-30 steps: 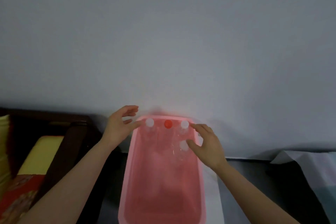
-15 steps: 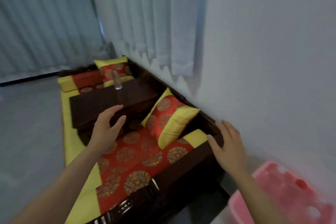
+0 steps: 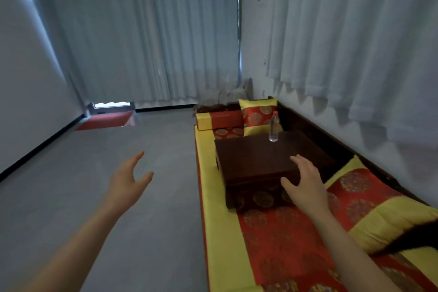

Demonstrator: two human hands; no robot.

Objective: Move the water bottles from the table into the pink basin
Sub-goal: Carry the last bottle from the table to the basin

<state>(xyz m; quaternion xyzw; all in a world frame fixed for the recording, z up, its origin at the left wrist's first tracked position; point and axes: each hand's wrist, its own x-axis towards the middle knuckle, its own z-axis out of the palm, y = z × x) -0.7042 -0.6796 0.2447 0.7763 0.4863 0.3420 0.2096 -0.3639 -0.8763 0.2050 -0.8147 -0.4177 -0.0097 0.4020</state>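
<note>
Both my hands, left hand (image 3: 128, 179) and right hand (image 3: 305, 179), spread empty because the last water bottle (image 3: 274, 129) stands upright across the table (image 3: 256, 159), beyond reach.

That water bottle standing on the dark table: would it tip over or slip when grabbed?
The water bottle is tall and narrow, upright near the table's far edge, so a nudge would probably topple it. Its clear, smooth plastic may be slippery. How full it is cannot be told.
</note>
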